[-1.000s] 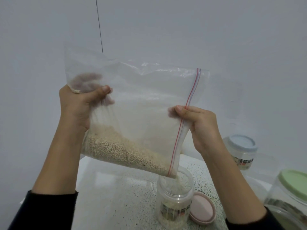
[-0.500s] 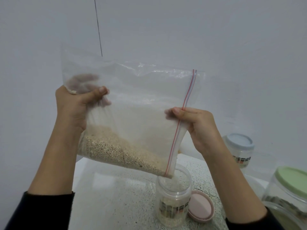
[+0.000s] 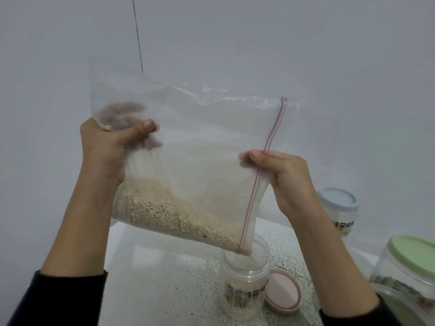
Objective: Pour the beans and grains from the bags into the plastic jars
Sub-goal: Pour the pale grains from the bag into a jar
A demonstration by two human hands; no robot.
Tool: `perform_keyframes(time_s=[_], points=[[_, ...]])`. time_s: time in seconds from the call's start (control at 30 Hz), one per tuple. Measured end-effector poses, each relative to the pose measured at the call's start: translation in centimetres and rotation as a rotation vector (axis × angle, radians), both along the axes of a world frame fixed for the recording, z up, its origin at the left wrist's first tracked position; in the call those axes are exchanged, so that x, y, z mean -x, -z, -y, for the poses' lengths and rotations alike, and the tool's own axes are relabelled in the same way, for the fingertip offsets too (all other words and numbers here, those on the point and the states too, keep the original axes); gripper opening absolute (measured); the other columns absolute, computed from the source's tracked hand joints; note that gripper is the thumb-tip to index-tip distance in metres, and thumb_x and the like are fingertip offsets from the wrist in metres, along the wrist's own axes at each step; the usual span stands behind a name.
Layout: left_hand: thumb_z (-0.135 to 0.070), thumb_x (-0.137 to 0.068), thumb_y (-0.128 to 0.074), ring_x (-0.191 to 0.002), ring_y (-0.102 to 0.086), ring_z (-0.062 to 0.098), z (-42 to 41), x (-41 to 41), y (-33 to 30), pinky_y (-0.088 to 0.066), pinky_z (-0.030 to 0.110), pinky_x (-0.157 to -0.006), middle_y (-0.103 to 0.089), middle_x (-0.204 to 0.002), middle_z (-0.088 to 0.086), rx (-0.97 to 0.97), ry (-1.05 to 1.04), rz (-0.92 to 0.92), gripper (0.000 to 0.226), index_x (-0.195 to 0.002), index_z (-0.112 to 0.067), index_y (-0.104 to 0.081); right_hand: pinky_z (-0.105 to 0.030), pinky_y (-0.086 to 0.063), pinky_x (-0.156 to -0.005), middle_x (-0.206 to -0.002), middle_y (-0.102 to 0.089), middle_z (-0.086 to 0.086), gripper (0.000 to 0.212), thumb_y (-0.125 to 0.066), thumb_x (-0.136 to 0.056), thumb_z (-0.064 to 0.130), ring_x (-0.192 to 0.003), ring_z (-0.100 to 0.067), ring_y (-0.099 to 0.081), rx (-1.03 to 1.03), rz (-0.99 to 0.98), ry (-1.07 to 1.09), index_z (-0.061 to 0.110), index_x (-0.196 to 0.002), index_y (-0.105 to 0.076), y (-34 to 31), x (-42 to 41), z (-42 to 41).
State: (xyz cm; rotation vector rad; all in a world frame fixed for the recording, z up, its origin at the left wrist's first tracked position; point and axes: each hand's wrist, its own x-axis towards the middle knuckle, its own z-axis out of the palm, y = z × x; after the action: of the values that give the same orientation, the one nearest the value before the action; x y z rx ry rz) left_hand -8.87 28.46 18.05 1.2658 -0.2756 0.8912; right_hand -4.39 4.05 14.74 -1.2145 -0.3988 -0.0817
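Clear bag (image 3: 200, 142) blurring left hand (image 3: 110, 154) fingers

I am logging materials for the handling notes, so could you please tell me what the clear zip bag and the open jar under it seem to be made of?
Clear zip bag: thin, soft plastic film, glossy; it creases and shows the fingers through it. Open jar: rigid clear plastic, apparently, since its wall holds a round shape.

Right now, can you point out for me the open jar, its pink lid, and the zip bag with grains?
open jar (image 3: 244, 291): head view, on its labelled front wall.
pink lid (image 3: 283, 293): head view, on the middle of its flat disc.
zip bag (image 3: 200, 142): head view, on its clear empty upper part.
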Motion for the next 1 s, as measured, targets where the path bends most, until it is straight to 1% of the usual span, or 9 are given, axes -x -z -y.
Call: perform_keyframes(time_s=[0.1, 0.27, 0.47, 0.6, 0.77, 0.87, 1.0], points=[[-0.001, -0.064, -0.072, -0.053, -0.066, 0.016, 0.0, -0.1, 0.2, -0.057, 0.030, -0.055, -0.069, -0.058, 0.003, 0.009, -0.007, -0.002, 0.025, -0.087, -0.009, -0.065, -0.021, -0.055, -0.078, -0.082, -0.074, -0.011, 0.026, -0.072, -0.060, 0.017, -0.079, -0.020, -0.072, 0.018, -0.006, -0.007, 0.001, -0.080, -0.073, 0.0, 0.0, 0.0], [-0.001, -0.064, -0.072, -0.052, -0.066, 0.016, -0.1, -0.4, 0.3, -0.057, 0.030, -0.054, -0.069, -0.058, 0.003, 0.011, 0.001, -0.001, 0.023, -0.082, -0.013, -0.067, -0.023, -0.054, -0.080, -0.082, -0.075, -0.010, 0.024, -0.073, -0.060, 0.018, -0.080, -0.020, -0.072, 0.010, -0.003, 0.003, 0.003, -0.079, -0.074, 0.1, -0.4, -0.1], [0.000, -0.066, -0.071, -0.051, -0.066, 0.016, -0.4, -0.6, 0.2, -0.058, 0.031, -0.055, -0.069, -0.059, 0.004, -0.010, -0.002, -0.009, 0.025, -0.088, -0.010, -0.064, -0.022, -0.054, -0.078, -0.082, -0.075, -0.010, 0.024, -0.073, -0.060, 0.018, -0.079, -0.020, -0.072, 0.006, -0.005, -0.002, 0.004, -0.079, -0.073, 0.0, -0.8, -0.3], [-0.003, -0.064, -0.073, -0.052, -0.066, 0.017, -0.6, -0.6, 0.1, -0.057, 0.031, -0.056, -0.069, -0.060, 0.004, -0.007, -0.008, -0.004, 0.025, -0.086, -0.011, -0.066, -0.023, -0.054, -0.079, -0.081, -0.074, -0.010, 0.023, -0.073, -0.059, 0.018, -0.079, -0.020, -0.072, 0.004, -0.012, -0.006, 0.004, -0.077, -0.074, 0.1, -1.0, -0.6], [-0.003, -0.065, -0.073, -0.052, -0.066, 0.016, -0.9, -0.4, -0.2, -0.058, 0.031, -0.056, -0.070, -0.060, 0.003, -0.030, -0.004, 0.008, 0.022, -0.083, -0.015, -0.068, -0.021, -0.054, -0.075, -0.081, -0.074, -0.009, 0.025, -0.072, -0.060, 0.017, -0.078, -0.020, -0.071, 0.013, 0.000, -0.031, 0.002, -0.079, -0.073, -0.1, -1.0, -0.8], [-0.001, -0.067, -0.072, -0.053, -0.067, 0.016, -1.0, -0.3, -0.2, -0.057, 0.030, -0.055, -0.069, -0.059, 0.002, -0.033, -0.016, 0.013, 0.022, -0.085, -0.013, -0.066, -0.023, -0.054, -0.077, -0.081, -0.074, -0.010, 0.026, -0.072, -0.060, 0.018, -0.079, -0.021, -0.071, 0.011, -0.004, -0.040, 0.002, -0.080, -0.073, 0.0, -1.0, -0.9], [-0.002, -0.066, -0.072, -0.053, -0.067, 0.016, -1.0, -0.3, -0.1, -0.058, 0.031, -0.056, -0.069, -0.059, 0.002, -0.034, -0.014, 0.006, 0.022, -0.083, -0.015, -0.068, -0.023, -0.054, -0.078, -0.081, -0.074, -0.010, 0.026, -0.072, -0.060, 0.018, -0.079, -0.021, -0.071, 0.012, 0.003, -0.031, 0.002, -0.080, -0.073, 0.1, -0.8, -0.9]])
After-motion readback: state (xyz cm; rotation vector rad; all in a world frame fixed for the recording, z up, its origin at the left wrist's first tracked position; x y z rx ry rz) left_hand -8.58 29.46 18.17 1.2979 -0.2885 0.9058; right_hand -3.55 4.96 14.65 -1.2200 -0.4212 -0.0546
